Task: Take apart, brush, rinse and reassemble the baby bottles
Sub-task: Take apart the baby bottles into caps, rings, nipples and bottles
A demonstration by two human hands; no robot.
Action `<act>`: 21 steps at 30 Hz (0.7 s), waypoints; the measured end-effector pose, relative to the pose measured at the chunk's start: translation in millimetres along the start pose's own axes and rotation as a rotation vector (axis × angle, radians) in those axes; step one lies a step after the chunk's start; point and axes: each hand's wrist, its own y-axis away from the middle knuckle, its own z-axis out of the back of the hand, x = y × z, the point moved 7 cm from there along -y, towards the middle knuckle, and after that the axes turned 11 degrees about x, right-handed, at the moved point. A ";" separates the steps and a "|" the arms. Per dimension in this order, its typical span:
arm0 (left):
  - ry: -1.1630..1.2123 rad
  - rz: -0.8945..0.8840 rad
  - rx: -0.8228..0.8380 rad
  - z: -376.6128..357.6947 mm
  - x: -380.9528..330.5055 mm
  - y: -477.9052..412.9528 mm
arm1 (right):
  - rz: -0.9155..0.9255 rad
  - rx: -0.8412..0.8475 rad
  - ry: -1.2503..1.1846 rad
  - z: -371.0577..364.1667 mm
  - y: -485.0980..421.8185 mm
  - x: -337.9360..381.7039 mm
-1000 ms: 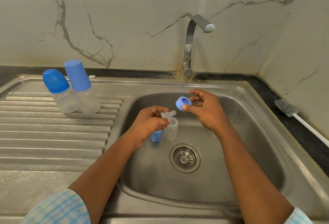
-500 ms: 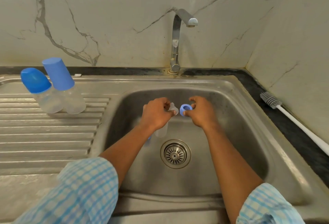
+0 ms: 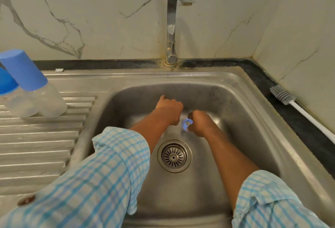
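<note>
Both hands are low inside the steel sink [image 3: 241, 111], close together above the drain. My right hand [image 3: 200, 125] pinches a blue screw ring [image 3: 186, 124]. My left hand [image 3: 170, 109] is curled with its back toward me; the clear nipple it held in the earlier frames is hidden under its fingers. My left arm covers the open bottle and the blue cap that stood in the basin. Two capped baby bottles stand on the drainboard at the left, one with a tall blue cap [image 3: 23, 70] and one with a domed blue cap [image 3: 5, 82].
A white-handled bottle brush [image 3: 282, 95] lies on the dark counter strip at the right, by the wall. The tap [image 3: 172, 28] stands behind the basin with no water running. The drain strainer [image 3: 174, 156] sits between my forearms. The ribbed drainboard [image 3: 41, 137] stretches to the left.
Both hands have dropped deeper into the basin and come together. The ring and nipple moved down with them, and my view tilted down and right. The open bottle is now covered.
</note>
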 end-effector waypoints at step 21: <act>-0.137 0.058 -0.030 -25.0 -7.6 -25.9 | -0.090 -0.055 0.111 -3.9 2.5 -4.6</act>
